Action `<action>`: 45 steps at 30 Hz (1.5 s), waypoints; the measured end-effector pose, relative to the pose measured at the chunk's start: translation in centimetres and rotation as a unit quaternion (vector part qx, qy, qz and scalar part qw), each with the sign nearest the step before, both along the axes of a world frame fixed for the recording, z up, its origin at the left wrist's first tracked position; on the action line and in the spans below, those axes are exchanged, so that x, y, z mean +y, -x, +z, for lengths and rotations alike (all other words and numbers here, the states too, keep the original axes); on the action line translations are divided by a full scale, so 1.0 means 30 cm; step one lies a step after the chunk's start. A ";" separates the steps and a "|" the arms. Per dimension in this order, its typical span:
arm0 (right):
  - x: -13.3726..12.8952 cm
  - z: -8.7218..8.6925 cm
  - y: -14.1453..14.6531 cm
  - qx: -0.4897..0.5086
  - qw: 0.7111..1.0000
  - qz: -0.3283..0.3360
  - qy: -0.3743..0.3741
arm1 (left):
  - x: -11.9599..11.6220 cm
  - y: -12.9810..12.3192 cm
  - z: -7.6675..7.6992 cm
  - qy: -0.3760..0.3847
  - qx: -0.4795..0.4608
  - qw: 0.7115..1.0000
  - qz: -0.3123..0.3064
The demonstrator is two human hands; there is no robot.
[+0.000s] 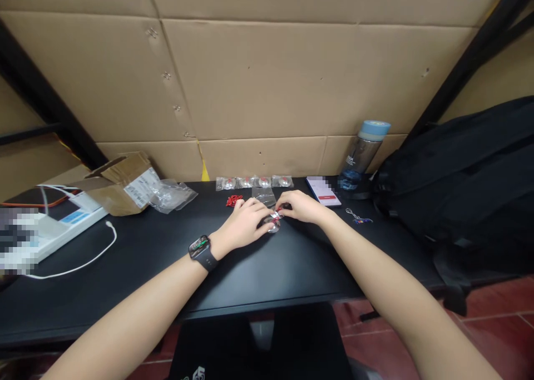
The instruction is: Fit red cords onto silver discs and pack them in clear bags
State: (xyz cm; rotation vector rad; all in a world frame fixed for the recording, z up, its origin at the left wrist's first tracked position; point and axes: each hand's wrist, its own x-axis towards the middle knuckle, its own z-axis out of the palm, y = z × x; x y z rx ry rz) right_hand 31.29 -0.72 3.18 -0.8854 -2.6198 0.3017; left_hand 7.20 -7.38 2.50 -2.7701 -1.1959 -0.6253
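Holding a small shiny silver round piece with red parts point(274, 222) between both hands, I have it low over the middle of the black tabletop point(271, 282), just in front of a flat clear plastic bag point(262, 194). My left hand point(248, 222) comes in with its grip closed on the near side of the piece, the thumb and fingers bent about it. My right hand point(301, 206) pinches the far side, its grip clasped with the fingertips beside some red; from this far off I cannot tell exactly which part each fingertip presses. A black smartwatch with a lit screen point(200, 247) sits on the left wrist.

Just beyond the left fingers I see a loose bundle of red cord point(234, 201), and behind it a row of four clear packets with silver discs point(263, 183) along the tan cardboard wall point(258, 79). Rightward from the hands I make out a phone with a lit screen point(323, 192), a dark clear bottle with a blue lid point(362, 156), a small colourful charm on a silver ring point(360, 219) and a black fabric backpack point(463, 185). Leftward stand an opened brown cardboard box point(125, 186), a crumpled clear plastic wrapper point(172, 195) touching it, and a white power strip point(70, 231) near a thin white cable point(89, 266).
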 end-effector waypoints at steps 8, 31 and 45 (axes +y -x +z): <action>-0.008 -0.002 0.005 -0.033 0.998 -0.061 -0.012 | -0.004 -0.028 -0.019 0.015 0.008 0.999 -0.031; -0.070 0.050 0.058 0.174 0.981 -0.057 -0.065 | 0.005 0.025 0.057 -0.017 -0.189 0.969 0.161; -0.129 0.031 0.135 0.352 0.925 -0.049 0.135 | -0.003 0.023 0.070 0.054 -0.242 0.960 0.133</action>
